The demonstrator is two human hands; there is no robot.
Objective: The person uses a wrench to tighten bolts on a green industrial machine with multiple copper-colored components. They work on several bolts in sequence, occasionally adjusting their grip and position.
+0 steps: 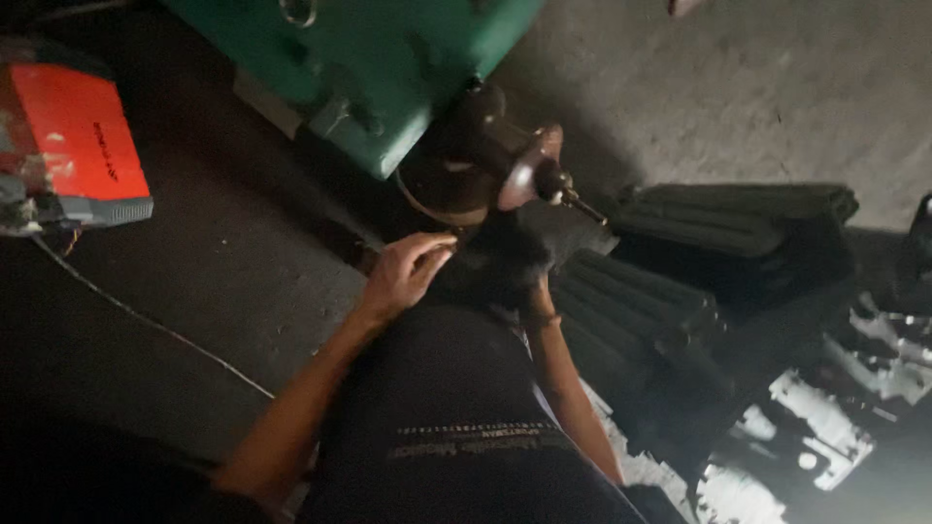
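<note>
Pretty dark shot, so take this with a grain of salt. Nearest the camera is the person's lap in a black garment with a pale stitched band [466,442], and both forearms reach forward over it. The left hand [403,275] is half curled, fingers bent in toward the thumb, fingertips touching the edge of a small black blocky part [500,260] that sits just past the knees. Can't tell if it's really pinching it or only resting on it. The right hand [537,291] is mostly hidden behind that same part; only the wrist and a bit of the hand show, so I can't tell how far open it is, though it looks pressed against the part's right side.

Just beyond the part is a dark drill-like tool with a worn metal nose [515,165]. Its long axis runs diagonally, with the thin tip pointing down and to the right.

To the right lie black ribbed rubber mats [680,291] on the grey concrete floor [738,87]. Farther back is a green painted metal machine body [388,68], and far left a red flat box [78,136] with a thin cable [146,320] trailing off it.
</note>
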